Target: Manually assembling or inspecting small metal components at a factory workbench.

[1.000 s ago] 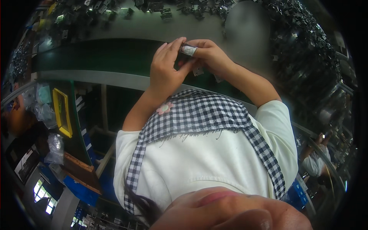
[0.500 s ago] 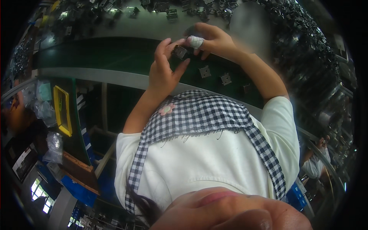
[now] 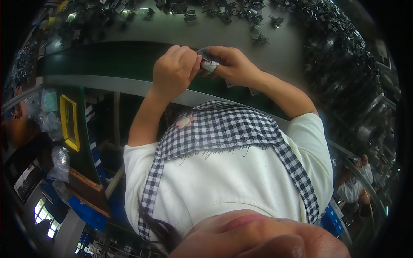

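Observation:
Over the green work surface, my two hands meet at a small metal bracket, mostly covered by fingers. My left hand is closed, its thumb and fingertips pinching the bracket's near side. From the other side my right hand grips it with thumb and curled fingers. A white wrap covers one finger of my right hand. Beneath my right wrist, a metal bracket and a second bracket lie partly hidden on the green surface.
A pale metal rail edges the surface in front of my checked apron. Loose metal parts are heaped at the far side and right. On the left are a yellow frame and plastic bags. Another person is at far right.
My left hand has turned and closed its fingers, which were spread around the bracket. My right hand has moved left and down onto it. More loose parts show beyond my right hand.

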Tool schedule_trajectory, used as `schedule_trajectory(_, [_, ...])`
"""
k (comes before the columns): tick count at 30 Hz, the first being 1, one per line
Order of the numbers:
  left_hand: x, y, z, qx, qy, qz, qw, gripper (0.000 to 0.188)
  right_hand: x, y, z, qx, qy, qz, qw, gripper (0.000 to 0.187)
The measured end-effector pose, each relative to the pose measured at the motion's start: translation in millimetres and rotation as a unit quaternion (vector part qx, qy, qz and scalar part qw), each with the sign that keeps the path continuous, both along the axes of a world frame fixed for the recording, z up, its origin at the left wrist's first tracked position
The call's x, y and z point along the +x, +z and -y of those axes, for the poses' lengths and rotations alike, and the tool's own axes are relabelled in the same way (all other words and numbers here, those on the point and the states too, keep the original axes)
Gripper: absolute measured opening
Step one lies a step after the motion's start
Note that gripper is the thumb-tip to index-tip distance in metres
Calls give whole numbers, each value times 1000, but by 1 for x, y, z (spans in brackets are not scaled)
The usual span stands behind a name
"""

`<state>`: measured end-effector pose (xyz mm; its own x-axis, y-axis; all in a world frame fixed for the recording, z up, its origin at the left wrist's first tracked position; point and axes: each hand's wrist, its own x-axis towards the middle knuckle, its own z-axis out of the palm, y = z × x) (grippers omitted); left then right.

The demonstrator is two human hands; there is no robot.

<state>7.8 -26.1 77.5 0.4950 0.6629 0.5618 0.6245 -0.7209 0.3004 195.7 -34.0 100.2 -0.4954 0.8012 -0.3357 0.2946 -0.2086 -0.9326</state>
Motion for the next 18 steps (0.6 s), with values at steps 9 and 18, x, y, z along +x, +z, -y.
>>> schedule_trajectory(9, [17,-11,14,29,10,134,990,31,4,-24,7,-152,-74,-171,971,42])
schedule_trajectory(18, [27,-32,33,-379,139,-192,895,58,48,-11,-96,269,-46,473,837,17])
